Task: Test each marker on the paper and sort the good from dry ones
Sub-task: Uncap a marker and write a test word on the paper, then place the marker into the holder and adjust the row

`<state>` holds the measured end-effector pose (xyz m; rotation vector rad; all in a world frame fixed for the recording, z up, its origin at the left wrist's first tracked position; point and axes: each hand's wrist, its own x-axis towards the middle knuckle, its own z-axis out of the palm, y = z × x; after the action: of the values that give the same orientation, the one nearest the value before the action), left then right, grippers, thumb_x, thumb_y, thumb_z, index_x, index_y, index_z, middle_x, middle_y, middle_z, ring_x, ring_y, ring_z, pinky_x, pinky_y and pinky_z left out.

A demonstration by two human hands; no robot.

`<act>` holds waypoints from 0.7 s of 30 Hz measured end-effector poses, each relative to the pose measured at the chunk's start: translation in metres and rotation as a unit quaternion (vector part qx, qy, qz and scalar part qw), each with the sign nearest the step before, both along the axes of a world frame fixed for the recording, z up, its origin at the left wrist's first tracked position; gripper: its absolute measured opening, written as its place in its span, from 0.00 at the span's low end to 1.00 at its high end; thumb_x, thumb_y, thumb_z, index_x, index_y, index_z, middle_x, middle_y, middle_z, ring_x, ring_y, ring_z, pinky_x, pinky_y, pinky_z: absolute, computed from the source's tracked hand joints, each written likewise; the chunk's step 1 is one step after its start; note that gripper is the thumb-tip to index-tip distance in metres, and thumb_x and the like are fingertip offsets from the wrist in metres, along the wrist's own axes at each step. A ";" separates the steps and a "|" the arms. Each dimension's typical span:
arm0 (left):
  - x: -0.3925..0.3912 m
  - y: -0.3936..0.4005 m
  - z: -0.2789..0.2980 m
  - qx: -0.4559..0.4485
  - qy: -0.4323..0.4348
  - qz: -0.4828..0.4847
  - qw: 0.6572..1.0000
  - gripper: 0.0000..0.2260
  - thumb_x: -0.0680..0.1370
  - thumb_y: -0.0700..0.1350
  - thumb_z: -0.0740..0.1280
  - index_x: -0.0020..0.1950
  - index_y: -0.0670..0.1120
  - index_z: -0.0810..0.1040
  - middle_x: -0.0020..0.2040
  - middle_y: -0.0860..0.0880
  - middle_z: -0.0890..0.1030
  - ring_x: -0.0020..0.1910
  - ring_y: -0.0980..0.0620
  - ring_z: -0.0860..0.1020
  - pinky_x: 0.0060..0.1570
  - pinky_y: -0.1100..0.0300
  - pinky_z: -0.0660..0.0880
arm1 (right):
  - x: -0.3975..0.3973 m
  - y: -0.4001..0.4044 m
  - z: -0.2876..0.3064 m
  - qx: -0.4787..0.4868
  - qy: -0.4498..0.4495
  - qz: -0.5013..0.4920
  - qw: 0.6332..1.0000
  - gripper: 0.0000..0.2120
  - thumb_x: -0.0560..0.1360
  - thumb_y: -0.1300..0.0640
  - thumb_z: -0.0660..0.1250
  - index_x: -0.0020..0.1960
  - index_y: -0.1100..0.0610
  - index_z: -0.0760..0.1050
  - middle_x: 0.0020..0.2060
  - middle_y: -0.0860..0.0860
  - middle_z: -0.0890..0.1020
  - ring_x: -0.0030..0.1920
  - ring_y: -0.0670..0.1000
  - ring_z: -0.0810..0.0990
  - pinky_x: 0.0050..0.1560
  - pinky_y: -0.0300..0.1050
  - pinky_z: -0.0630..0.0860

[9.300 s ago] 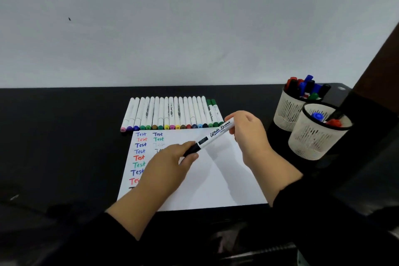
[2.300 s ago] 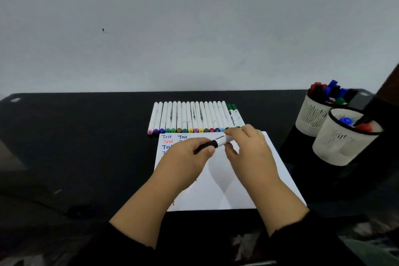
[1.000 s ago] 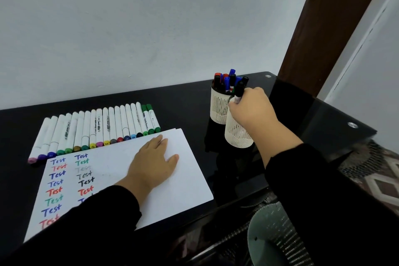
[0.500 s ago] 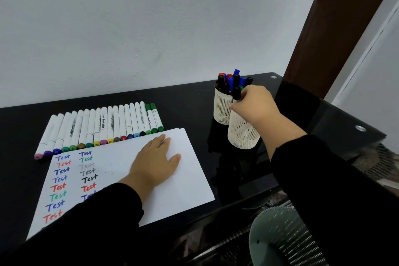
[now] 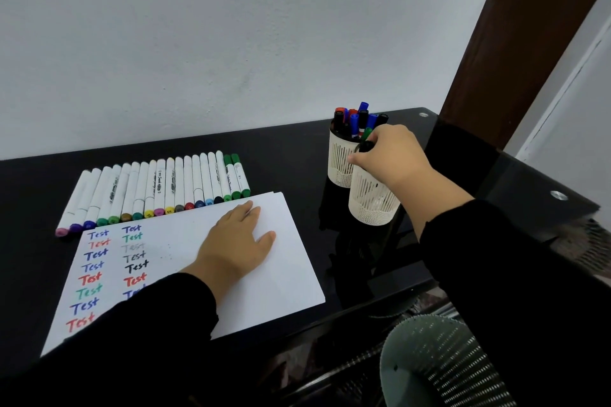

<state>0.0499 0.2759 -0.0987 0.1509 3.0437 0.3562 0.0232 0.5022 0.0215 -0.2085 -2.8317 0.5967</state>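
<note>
Your right hand (image 5: pixel 386 155) grips a black-capped marker (image 5: pixel 364 146) at near cup (image 5: pixel 372 198); left hand (image 5: pixel 239 243) flat on paper (image 5: pixel 291 274); row (image 5: pixel 158 190) untested.

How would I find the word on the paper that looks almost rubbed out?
Look at the white paper lying on the black table, just below the long row of markers. Two columns of the word "Test" run down its left part; go to the right-hand column, third from the top. That faded Test is pale grey and hard to read, while its neighbours are bold blue, green, black or red.
</note>
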 end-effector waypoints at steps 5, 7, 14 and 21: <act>0.001 0.003 0.001 -0.067 0.015 0.005 0.998 0.29 0.80 0.61 0.48 0.77 0.50 0.50 0.77 0.50 0.50 0.75 0.48 0.49 0.73 0.54 0.49 | 0.004 -0.002 0.001 -0.014 0.030 0.006 0.999 0.16 0.74 0.48 0.68 0.56 0.58 0.76 0.56 0.55 0.74 0.50 0.53 0.77 0.46 0.43 0.72; 0.001 0.003 0.004 -0.085 0.001 -0.001 0.996 0.29 0.80 0.61 0.47 0.77 0.50 0.49 0.77 0.49 0.50 0.75 0.48 0.50 0.73 0.54 0.49 | 0.005 -0.004 0.003 0.012 0.024 0.014 1.000 0.15 0.76 0.47 0.66 0.55 0.57 0.75 0.57 0.55 0.72 0.51 0.54 0.76 0.48 0.44 0.73; -0.003 -0.008 0.022 -0.025 -0.079 -0.033 0.996 0.26 0.82 0.55 0.49 0.77 0.49 0.49 0.78 0.51 0.48 0.76 0.51 0.50 0.72 0.55 0.50 | 0.011 -0.024 0.020 0.115 0.004 0.064 0.991 0.15 0.80 0.49 0.58 0.50 0.61 0.74 0.52 0.56 0.75 0.48 0.55 0.76 0.43 0.44 0.71; 0.002 -0.046 0.022 -0.004 -0.040 -0.032 0.999 0.26 0.81 0.53 0.52 0.78 0.50 0.48 0.77 0.53 0.45 0.76 0.54 0.47 0.72 0.58 0.47 | 0.004 -0.063 0.011 0.145 -0.011 0.143 0.979 0.15 0.80 0.47 0.57 0.54 0.58 0.74 0.52 0.54 0.74 0.51 0.54 0.76 0.44 0.45 0.70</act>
<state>0.0514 0.2302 -0.0766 0.2267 2.9542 0.3368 0.0269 0.4391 0.0324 0.2489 -2.9476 0.2268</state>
